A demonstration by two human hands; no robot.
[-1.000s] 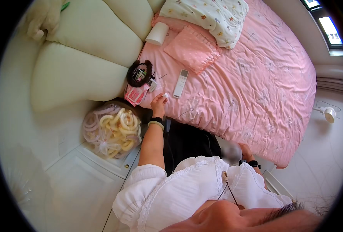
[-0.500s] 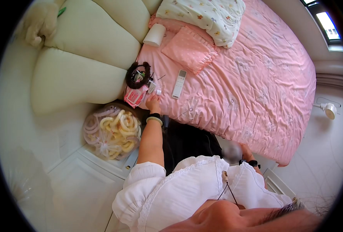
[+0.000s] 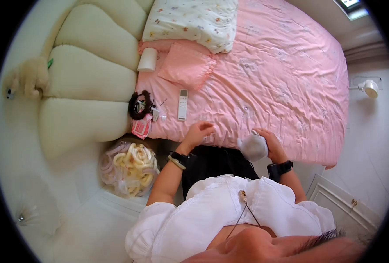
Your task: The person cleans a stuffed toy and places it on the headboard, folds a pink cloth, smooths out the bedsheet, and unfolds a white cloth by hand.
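My right hand (image 3: 271, 143) is wrapped around the side of a grey, rounded, soft-looking thing (image 3: 253, 147), held at the bed's near edge. To its left, my left hand (image 3: 199, 132) hovers low over the pink bedspread with its fingers curled together. Near those fingertips a faint clear patch shows against the cloth; what they hold, if anything, I cannot tell. Further left on the bed lie a white remote control (image 3: 183, 105), a dark fluffy headband (image 3: 140, 105) with small items inside its loop, and a pink-and-white packet (image 3: 142, 127).
A clear bag of cream and lilac coils (image 3: 131, 168) stands on the floor at left, below the padded headboard (image 3: 87, 122). Toward the head of the bed are a white roll (image 3: 147, 60), a pink cushion (image 3: 188, 66) and a patterned white pillow (image 3: 190, 22).
My left hand has drawn away from the small items beside the headband, moving right. My right hand has raised the grey thing from beside the bed to its edge. The camera view has shifted.
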